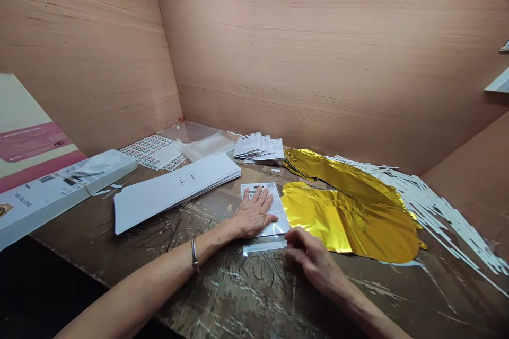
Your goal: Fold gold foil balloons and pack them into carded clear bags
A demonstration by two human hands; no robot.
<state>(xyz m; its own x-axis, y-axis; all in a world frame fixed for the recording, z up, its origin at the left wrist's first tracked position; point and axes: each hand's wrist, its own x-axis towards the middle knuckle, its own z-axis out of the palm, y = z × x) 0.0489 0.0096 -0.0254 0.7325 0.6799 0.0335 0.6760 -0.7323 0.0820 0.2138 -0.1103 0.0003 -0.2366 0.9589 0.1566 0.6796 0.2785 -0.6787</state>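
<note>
A printed card in a clear plastic bag (280, 217) lies on the worn brown table. My left hand (254, 214) presses flat on it with the fingers stretched out. Toward me, the bag's clear flap (264, 247) is folded out on the table. My right hand (308, 254) is curled at the right end of that flap, thumb and fingers drawn together. What it pinches, if anything, is hidden and slightly blurred. Gold foil balloons (345, 217), flat and uninflated, spread just right of the bag, close to my right hand.
A stack of long white folded sheets (175, 188) lies left. Behind are packed cards (260, 147), clear bags (210, 145) and label sheets (153, 151). A foil balloon box (59, 190) stands far left; thin white strips (449, 217) pile up right. Board walls surround the table.
</note>
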